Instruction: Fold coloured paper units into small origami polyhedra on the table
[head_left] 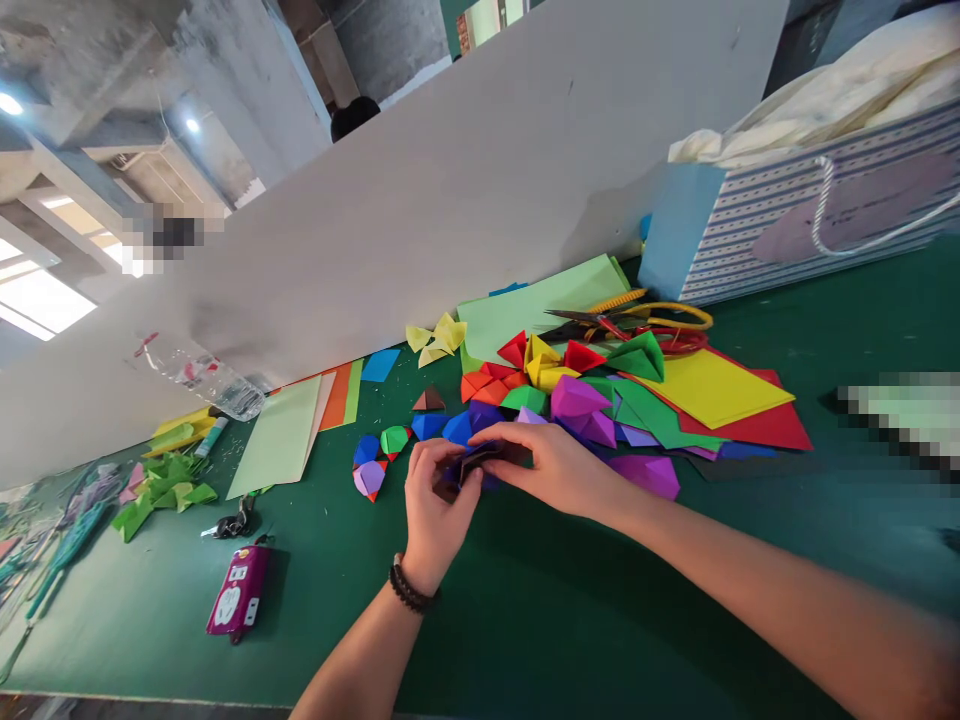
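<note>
Between my two hands is a small dark, purplish-black folded paper piece (480,458). My left hand (439,500), with a dark bead bracelet on its wrist, grips the piece from the left with thumb and fingers. From the right, my right hand (536,462) pinches its other edge; the fingers partly cover it. Just beyond them lies a heap of colored folded paper units: a magenta one (579,400), a yellow one (546,365), a red-orange one (491,382) and several more. A small joined cluster in blue, green and lilac (370,478) rests left of my left hand.
Paper sheets (720,388), scissors (600,318) and a striped gift bag (810,220) are at the right. Leftward are pale green paper (274,440), a clear bottle (202,375), keys (232,522), a purple pouch (238,592) and green scraps (169,490). A white partition (450,220) stands behind.
</note>
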